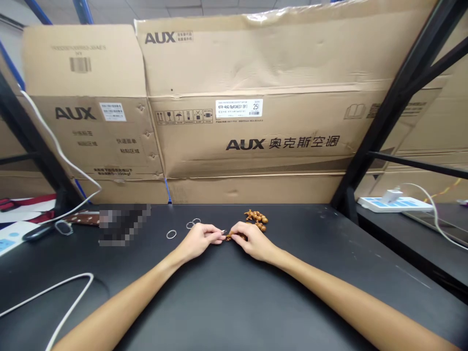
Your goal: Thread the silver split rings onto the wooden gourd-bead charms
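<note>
My left hand (199, 241) pinches a small silver metal piece (224, 232) between thumb and fingers, though its exact shape is too small to tell. My right hand (254, 242) grips the end of a strand of brown wooden beads (230, 237), and the two hands nearly touch. The rest of the beads lie in a heap (257, 219) just beyond my right hand. Two or three thin metal rings (193, 224) lie beyond my left hand, and another ring (171, 234) lies further left, all on the black tabletop (226, 297).
Flattened AUX cardboard boxes (248, 141) stand behind the table between black shelf uprights (395, 97). A pixelated patch (122, 224) covers something at the back left. A white cable (62, 295) lies at the front left, and a power strip (395, 204) sits on a surface at right.
</note>
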A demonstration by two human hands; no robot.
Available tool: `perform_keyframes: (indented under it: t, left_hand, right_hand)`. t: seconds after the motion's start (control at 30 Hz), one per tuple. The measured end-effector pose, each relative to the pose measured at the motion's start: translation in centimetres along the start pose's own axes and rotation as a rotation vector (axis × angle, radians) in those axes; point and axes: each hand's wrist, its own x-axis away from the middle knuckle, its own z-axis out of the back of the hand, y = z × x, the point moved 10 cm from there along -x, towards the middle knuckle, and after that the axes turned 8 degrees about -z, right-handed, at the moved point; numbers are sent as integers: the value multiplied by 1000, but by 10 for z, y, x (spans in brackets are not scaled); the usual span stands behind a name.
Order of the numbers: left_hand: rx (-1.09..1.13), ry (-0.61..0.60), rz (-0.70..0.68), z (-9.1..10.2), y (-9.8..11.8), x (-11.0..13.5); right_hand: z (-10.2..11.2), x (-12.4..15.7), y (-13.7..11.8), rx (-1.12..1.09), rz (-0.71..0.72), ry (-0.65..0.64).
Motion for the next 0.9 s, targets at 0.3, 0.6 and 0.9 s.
perform_keyframes:
  t: [0.3, 0.6, 0.9]
  left_hand:
    - [-191, -8, -96, -1, 19, 1]
    - [-190, -81, -135, -11, 25, 3]
    - [-185, -114, -135, -14, 24, 4]
  right_hand:
    - [-1, -1, 16, -305, -142, -6]
    - [-9, -2, 16, -511, -184, -13]
    - [-17, -1, 11, -595, -191, -86]
